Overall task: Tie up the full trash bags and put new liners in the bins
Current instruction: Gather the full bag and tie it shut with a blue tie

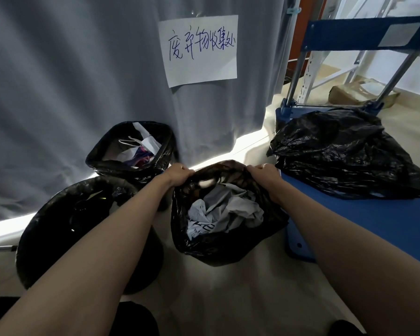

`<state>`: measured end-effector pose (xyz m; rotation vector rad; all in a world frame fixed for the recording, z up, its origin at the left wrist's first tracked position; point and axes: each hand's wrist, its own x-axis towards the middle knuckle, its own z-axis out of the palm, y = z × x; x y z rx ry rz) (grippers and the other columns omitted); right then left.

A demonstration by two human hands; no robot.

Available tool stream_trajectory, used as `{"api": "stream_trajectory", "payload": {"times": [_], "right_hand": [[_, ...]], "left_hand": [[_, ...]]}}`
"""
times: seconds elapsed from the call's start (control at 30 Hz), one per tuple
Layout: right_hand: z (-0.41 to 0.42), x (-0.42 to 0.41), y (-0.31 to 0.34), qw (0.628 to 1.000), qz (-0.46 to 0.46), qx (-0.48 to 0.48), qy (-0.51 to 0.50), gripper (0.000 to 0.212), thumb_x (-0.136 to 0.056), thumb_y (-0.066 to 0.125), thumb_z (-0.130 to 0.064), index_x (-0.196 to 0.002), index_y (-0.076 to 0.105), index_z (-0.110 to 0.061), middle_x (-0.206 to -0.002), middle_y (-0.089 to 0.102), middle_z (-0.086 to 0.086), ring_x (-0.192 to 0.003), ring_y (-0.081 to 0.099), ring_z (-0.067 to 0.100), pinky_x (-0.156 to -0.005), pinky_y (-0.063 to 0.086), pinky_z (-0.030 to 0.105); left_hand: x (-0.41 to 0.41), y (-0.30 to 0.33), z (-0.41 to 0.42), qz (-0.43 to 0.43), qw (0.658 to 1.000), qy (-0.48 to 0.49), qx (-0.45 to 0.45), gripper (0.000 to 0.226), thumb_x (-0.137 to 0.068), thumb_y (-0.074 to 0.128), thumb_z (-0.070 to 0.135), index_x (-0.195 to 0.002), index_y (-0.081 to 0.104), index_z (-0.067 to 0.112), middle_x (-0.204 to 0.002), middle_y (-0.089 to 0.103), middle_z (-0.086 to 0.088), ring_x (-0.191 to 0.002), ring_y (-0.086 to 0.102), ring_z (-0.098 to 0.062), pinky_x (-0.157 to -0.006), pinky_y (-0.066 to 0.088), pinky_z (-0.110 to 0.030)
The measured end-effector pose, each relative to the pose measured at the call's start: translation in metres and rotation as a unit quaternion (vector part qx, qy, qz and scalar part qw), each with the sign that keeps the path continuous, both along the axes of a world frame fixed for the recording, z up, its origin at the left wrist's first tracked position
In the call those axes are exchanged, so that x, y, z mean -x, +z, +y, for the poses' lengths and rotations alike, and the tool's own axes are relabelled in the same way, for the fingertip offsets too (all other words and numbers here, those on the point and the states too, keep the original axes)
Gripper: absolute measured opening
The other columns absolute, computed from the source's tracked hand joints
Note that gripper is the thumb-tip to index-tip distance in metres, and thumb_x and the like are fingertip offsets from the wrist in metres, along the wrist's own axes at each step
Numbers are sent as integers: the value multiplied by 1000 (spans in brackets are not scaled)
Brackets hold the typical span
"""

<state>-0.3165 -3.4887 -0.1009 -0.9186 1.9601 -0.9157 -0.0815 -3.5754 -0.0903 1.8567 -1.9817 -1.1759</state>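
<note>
A black trash bag [228,248] full of crumpled grey and white paper stands on the floor in the middle. My left hand [178,175] grips its rim on the left side and my right hand [264,174] grips the rim on the right, holding the mouth open. To the left stands a round bin [66,229] with a black liner, partly hidden by my left forearm. Behind it a second lined bin [131,149] holds white paper and coloured scraps.
A blue hand cart [364,219] at the right carries another black bag [344,154]. A grey curtain [70,81] with a handwritten paper sign [200,49] hangs behind the bins. A brown package [359,92] lies by metal shelving at the far right.
</note>
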Motion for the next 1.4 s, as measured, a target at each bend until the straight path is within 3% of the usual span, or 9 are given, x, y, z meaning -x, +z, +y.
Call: {"api": "stream_trajectory", "payload": {"times": [0.1, 0.17, 0.3, 0.4, 0.6, 0.87, 1.03, 1.2, 1.4], "right_hand": [[1, -5, 4, 999, 44, 29, 11, 23, -89, 61, -17, -106, 72, -7, -95, 69, 9, -88, 60, 19, -74, 46, 26], [2, -8, 8, 995, 83, 53, 6, 22, -88, 60, -11, -106, 71, -12, -97, 68, 4, -90, 59, 16, -73, 41, 22], [3, -13, 15, 981, 167, 102, -18, 15, -84, 57, -4, -92, 61, -15, -99, 61, 3, -91, 59, 22, -74, 47, 32], [7, -19, 18, 962, 244, 126, -18, 20, -80, 48, 4, -85, 52, -15, -90, 56, 2, -89, 54, 28, -67, 46, 38], [13, -16, 25, 943, 304, 123, -52, 20, -83, 45, 5, -87, 49, -14, -78, 52, -1, -83, 53, 29, -58, 33, 33], [25, -15, 34, 953, 288, 86, 48, 33, -82, 69, -37, -104, 53, -19, -99, 51, -1, -87, 48, 23, -71, 36, 34], [37, -14, 41, 945, 303, 112, 54, 18, -86, 61, -27, -101, 56, -17, -103, 59, 3, -97, 55, 31, -71, 42, 36], [56, -10, 44, 944, 315, 76, 66, 31, -88, 65, -26, -110, 48, -12, -110, 56, 9, -89, 52, 28, -71, 39, 35], [68, -7, 44, 923, 369, 11, 109, 30, -90, 60, -35, -107, 53, -10, -112, 55, 15, -93, 61, 35, -70, 43, 36]], "left_hand": [[-2, 0, 0, 30, 999, 13, -11, 30, -89, 70, 20, -104, 71, -6, -100, 71, -19, -93, 67, -31, -93, 53, -40], [-2, 3, 2, 22, 1000, 11, 6, 24, -84, 75, 16, -100, 74, -1, -94, 72, -13, -86, 67, -24, -89, 53, -33], [1, 11, 6, -36, 994, 0, 101, 10, -74, 83, 16, -78, 74, 15, -80, 70, -3, -78, 63, -17, -77, 49, -26], [5, 16, 10, -95, 979, -16, 180, 24, -72, 81, 21, -63, 59, 23, -74, 65, 2, -79, 64, -22, -74, 49, -32], [6, 28, 18, -142, 938, -9, 316, 14, -78, 63, 7, -79, 53, 18, -92, 62, -5, -87, 59, -29, -76, 45, -38], [-2, 37, 29, -135, 966, 21, 219, 40, -73, 78, 31, -99, 51, 17, -100, 62, -5, -93, 59, -29, -80, 51, -40], [-15, 43, 41, -158, 979, 37, 122, 43, -68, 83, 38, -92, 61, 10, -101, 66, -13, -99, 62, -32, -79, 49, -36], [-27, 44, 55, -167, 982, 53, 77, 44, -66, 86, 30, -97, 70, 3, -105, 68, -17, -100, 65, -33, -84, 52, -35], [-34, 63, 68, -174, 967, 79, 166, 27, -77, 72, 12, -103, 67, 7, -110, 63, -18, -105, 60, -37, -87, 52, -40]]}}
